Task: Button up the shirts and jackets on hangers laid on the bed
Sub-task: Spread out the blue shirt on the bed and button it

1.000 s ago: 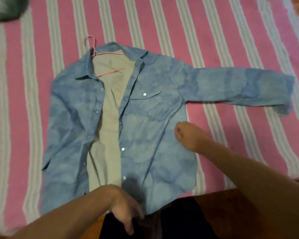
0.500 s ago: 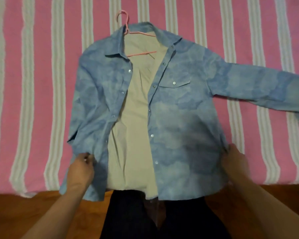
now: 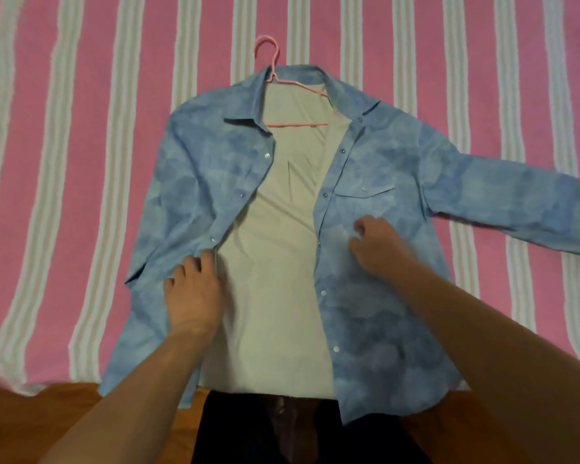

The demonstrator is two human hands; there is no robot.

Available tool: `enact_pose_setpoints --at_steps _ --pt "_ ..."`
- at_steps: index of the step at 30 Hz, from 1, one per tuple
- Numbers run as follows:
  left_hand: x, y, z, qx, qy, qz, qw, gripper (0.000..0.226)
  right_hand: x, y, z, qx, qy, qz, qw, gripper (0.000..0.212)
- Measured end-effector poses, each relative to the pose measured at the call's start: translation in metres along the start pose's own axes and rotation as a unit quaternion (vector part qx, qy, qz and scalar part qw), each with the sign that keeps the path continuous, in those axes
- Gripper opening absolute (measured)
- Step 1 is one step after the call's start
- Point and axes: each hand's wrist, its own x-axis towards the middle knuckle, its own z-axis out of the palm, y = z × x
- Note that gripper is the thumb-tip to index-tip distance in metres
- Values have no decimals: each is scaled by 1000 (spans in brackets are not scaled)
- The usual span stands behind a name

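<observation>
A blue washed denim shirt (image 3: 375,323) lies unbuttoned on the bed on a pink hanger (image 3: 272,67), its grey inside showing between the two front panels. Snap buttons run down both front edges. My left hand (image 3: 195,293) sits on the edge of the left front panel about halfway down, fingers curled on the fabric and thumb hidden. My right hand (image 3: 375,244) is blurred over the right front panel, just below the chest pocket (image 3: 365,195), with fingers loosely curled and nothing visibly gripped.
The pink and white striped bedspread (image 3: 64,195) covers the bed all round the shirt. The shirt's right sleeve (image 3: 516,202) stretches out to the right edge. The brown bed edge (image 3: 31,416) and my dark trousers (image 3: 248,430) are at the bottom.
Both hands have left the shirt's lower sides and moved up and inward towards the front edges. The view has shifted, so the shirt sits more central.
</observation>
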Motion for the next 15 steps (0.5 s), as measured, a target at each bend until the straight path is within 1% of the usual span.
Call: enact_pose_setpoints --at_steps 2,3,4,5,6,7,8,9,10,11,12,13,14,15 --pt "11 -4 -8 19 -14 40 999 29 11 -23 -2 16 -6 -16 1000 41" --pt "17 -4 -13 -1 -40 56 998 25 15 -30 -4 20 -7 -18 1000 41" --pt "21 -2 -19 -40 -88 61 993 20 18 -33 -5 24 -5 -17 1000 41" --pt "22 3 -25 -86 -154 72 982 10 22 -34 -7 26 -4 -12 1000 41" --pt "22 11 -33 -131 -238 100 957 7 26 -33 -8 28 -6 -5 1000 41" --pt "20 20 -42 -156 -308 136 929 12 30 -31 -9 28 -11 0 1000 43" --pt "19 30 -52 -141 -364 165 906 12 34 -29 -10 26 -19 6 999 45" --pt "20 39 -58 -101 -400 196 890 8 39 -27 -13 26 -26 11 999 47" --pt "26 48 -63 -57 -405 223 885 11 46 -27 -18 30 -28 16 999 48" --pt "37 57 -66 -32 -386 242 890 16 55 -27 -24 33 -17 18 999 46" --pt "54 64 -69 -41 -344 255 903 16 67 -27 -31 40 4 23 999 41" --pt "75 71 -72 -82 -281 258 921 16 81 -28 -40 56 34 27 998 35" --pt "100 77 -75 -129 -200 258 936 16 96 -29 -48 76 66 28 994 28" --pt "127 82 -79 -167 -99 263 945 18 111 -31 -55 97 98 26 990 20"
